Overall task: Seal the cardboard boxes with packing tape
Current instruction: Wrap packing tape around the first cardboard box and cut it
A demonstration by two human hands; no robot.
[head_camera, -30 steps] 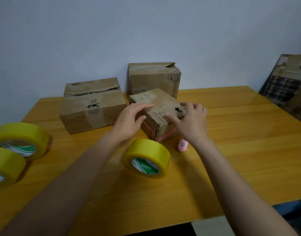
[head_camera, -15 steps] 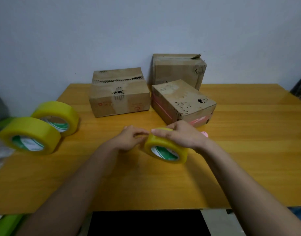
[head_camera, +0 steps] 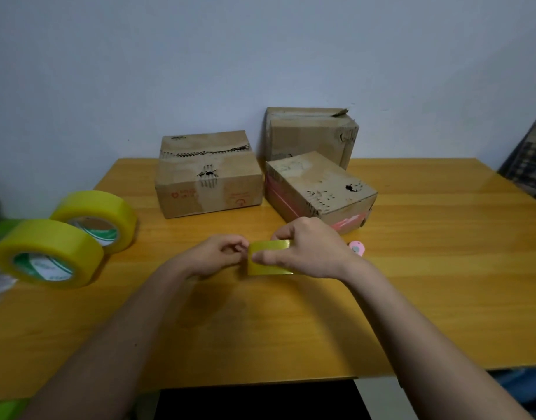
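Observation:
My right hand (head_camera: 309, 250) grips a yellow tape roll (head_camera: 268, 268) held on edge just above the table's middle, thumb across its outer face. My left hand (head_camera: 218, 256) has curled fingers pinching at the roll's left edge. Three worn cardboard boxes stand behind: a wide box (head_camera: 207, 177) at the left, a tall box (head_camera: 309, 131) against the wall, and a small box (head_camera: 318, 186) with pink tape on its sides, nearest my hands.
Two more yellow tape rolls (head_camera: 45, 253) (head_camera: 97, 216) lie at the table's left. A small pink cutter (head_camera: 357, 247) sits just right of my right hand. The wooden table (head_camera: 427, 268) ends near the bottom; a dark framed object (head_camera: 530, 171) leans at far right.
My hands left the small box and came down to the tape roll. They lifted it and turned it on edge, and my left fingers now pick at its rim.

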